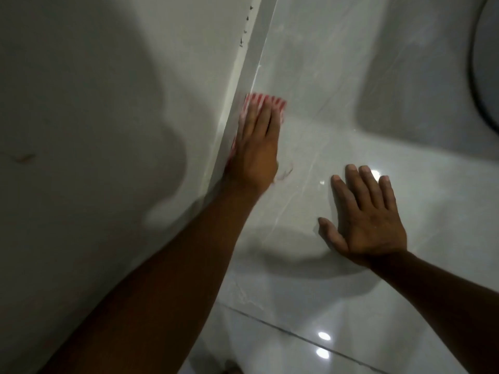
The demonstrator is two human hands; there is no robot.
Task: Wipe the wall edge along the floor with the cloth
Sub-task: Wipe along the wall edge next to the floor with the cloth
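A red-and-white striped cloth (275,103) lies pressed against the pale skirting strip (249,60) where the wall meets the floor. My left hand (256,147) lies flat on top of the cloth with fingers straight, and it hides most of the cloth; only the far end and a sliver along the skirting show. My right hand (364,214) rests palm down on the glossy floor tile to the right, fingers spread, holding nothing. The left hand and cloth look blurred.
The grey wall (94,117) fills the left side, with small dark specks (244,31) along the top of the skirting farther ahead. The shiny tiled floor (337,90) has a grout line (297,336) near me. A dark round object (483,63) sits at the far right.
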